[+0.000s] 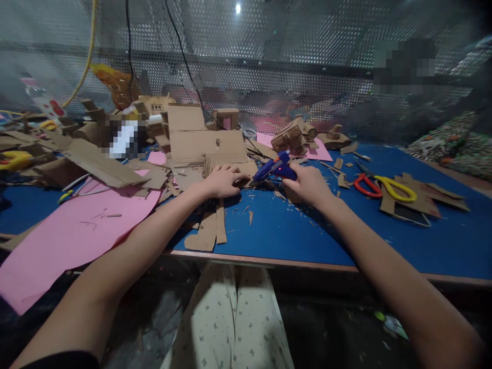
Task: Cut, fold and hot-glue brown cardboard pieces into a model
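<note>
Blue plastic glue gun [273, 168], corrugated cardboard [215, 148]

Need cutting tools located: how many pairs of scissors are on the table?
2: red-and-yellow scissors right of the right hand; yellow-handled scissors at the far left. Clutter may hide more.

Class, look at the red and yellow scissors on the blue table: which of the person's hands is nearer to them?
Right. The right hand, gripping the blue glue gun, sits just left of the scissors. The left hand rests on cardboard, farther left still.
</note>
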A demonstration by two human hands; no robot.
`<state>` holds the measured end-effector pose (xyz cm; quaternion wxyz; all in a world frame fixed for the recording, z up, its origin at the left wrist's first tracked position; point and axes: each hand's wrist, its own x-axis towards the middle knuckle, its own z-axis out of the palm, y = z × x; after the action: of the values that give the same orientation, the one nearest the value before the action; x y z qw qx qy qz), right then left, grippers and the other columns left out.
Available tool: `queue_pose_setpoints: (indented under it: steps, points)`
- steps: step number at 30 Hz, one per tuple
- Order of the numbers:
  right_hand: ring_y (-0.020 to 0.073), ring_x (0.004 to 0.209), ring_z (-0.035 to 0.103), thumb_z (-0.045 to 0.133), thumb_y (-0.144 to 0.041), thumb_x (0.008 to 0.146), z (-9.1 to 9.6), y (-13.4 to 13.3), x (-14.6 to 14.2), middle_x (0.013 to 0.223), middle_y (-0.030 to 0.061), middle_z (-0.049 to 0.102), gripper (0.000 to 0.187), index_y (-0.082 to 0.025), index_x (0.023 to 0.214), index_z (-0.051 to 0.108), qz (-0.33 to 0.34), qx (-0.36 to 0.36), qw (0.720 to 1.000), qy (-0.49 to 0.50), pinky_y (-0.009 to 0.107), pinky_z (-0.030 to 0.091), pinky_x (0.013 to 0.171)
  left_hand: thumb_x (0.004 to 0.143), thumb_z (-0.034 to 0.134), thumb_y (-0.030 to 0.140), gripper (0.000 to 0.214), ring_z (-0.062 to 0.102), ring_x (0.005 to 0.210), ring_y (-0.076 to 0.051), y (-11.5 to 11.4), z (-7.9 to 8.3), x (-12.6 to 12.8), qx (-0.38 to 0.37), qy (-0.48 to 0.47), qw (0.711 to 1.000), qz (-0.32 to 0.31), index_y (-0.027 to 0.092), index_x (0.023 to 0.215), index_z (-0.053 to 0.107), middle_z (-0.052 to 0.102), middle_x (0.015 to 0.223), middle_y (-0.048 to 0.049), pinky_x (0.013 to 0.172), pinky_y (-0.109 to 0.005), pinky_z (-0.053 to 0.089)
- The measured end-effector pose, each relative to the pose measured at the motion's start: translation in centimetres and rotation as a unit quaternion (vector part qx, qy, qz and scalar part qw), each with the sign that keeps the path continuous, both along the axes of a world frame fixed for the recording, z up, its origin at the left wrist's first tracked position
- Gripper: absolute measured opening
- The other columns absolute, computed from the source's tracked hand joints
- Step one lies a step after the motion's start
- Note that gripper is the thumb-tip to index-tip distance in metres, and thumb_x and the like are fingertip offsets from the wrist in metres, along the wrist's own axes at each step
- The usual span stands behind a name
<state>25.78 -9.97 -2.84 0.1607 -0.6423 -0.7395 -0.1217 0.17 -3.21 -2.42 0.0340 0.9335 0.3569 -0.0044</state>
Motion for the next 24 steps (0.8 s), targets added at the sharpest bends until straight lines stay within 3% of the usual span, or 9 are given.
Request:
queue_pose_setpoints:
  steps: [24]
  points:
    - [0.0271,0.072,0.063,0.058,-0.033,0.081,1.0,-0.5,1.3,0.086,0.0131,0.072,0.036,-0.015,0.112,0.064,-0.02,0.017,0.999,-0.025,0.032,0.038,0.062,0.082,0.046,0.037,0.059,0.04,0.128,-0.033,-0.4,0.3,0.0,-0.008,-0.002,1.0,0.002,0.029,0.14,0.049,0.051,0.139,-0.0087,0.105,-0.048,0.03]
